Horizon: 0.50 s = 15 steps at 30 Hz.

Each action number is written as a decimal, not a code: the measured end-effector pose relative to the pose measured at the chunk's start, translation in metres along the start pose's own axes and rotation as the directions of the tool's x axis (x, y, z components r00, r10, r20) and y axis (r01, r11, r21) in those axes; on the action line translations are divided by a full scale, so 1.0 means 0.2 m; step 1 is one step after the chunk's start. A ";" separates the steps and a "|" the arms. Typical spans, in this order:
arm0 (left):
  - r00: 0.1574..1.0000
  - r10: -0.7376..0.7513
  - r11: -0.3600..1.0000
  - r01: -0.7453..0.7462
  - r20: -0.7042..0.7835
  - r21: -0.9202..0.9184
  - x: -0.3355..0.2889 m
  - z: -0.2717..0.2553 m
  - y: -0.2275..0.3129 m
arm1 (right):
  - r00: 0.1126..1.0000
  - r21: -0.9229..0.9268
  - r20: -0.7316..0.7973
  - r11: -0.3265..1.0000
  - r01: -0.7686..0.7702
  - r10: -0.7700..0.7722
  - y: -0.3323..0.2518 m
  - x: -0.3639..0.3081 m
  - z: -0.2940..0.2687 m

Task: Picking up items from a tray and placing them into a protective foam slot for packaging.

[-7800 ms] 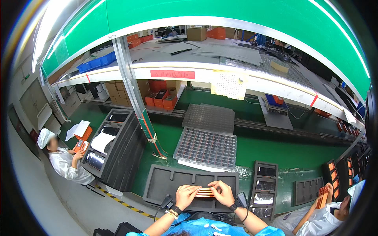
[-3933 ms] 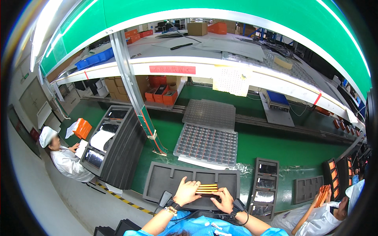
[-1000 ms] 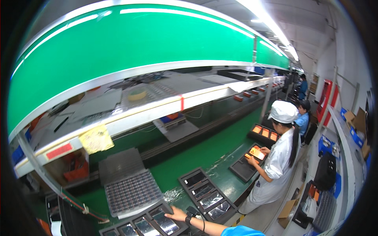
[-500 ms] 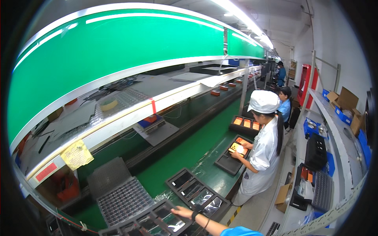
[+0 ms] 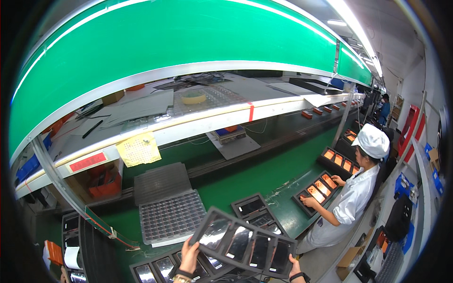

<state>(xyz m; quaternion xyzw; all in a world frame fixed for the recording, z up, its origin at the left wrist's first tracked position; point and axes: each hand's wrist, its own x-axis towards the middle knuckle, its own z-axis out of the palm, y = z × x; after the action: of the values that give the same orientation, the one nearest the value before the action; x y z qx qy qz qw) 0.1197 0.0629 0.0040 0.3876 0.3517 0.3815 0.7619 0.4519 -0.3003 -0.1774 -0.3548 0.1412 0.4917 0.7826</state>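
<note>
Phones (image 5: pixel 239 243), four of them with glossy dark faces up, sit in the slots of a dark tray (image 5: pixel 253 230) that you hold between your two hands at the bottom of the view, over the green worktop (image 5: pixel 222 185). Your left hand (image 5: pixel 189 258) pinches the tray's left end with bent fingers; your right hand (image 5: pixel 295 269) pinches the opposite end, though part of it is hidden and how firmly it grips cannot be told. The tray slants, left end farther up the view, and overlaps a second tray (image 5: pixel 155 270) of similar phones; whether they touch does not show. Behind, a third tray (image 5: pixel 246 200) lies partly covered, with a clear grid tray (image 5: pixel 175 237) of small parts to its left. On the right, a co-worker (image 5: pixel 351 195) has both hands at a tray of orange devices (image 5: pixel 322 187), well apart from yours. The likeliest trouble is a steeper tilt: if one hand dips or slackens, phones could slide from their slots. Lowered carelessly, your tray could also scrape the screens beneath, or its edge could catch the third tray's rim.
</note>
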 end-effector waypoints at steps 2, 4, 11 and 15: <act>0.994 0.003 0.978 0.020 0.111 -0.208 0.08 0.10 -0.02 | 0.990 -0.024 -0.027 0.990 0.138 -0.138 0.05 -0.03 0.05; 0.986 -0.006 0.990 0.029 0.165 -0.138 0.10 0.22 0.03 | 0.982 -0.018 -0.008 0.982 0.190 -0.190 0.10 -0.02 0.11; 0.910 -0.205 0.967 0.132 0.360 0.216 -0.02 0.08 0.11 | 0.960 0.193 -0.057 0.941 0.279 -0.273 0.12 0.34 0.20; 0.997 -0.024 0.988 0.013 0.072 0.155 -0.27 -0.31 0.14 | 0.933 0.133 -0.145 0.928 0.349 -0.330 0.23 0.55 0.23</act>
<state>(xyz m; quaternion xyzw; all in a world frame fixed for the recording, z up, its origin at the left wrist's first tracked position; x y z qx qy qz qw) 0.0344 0.0479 0.0132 0.4560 0.3554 0.3315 0.7455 0.4593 -0.1822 -0.2259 -0.3402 0.1625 0.3139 0.8714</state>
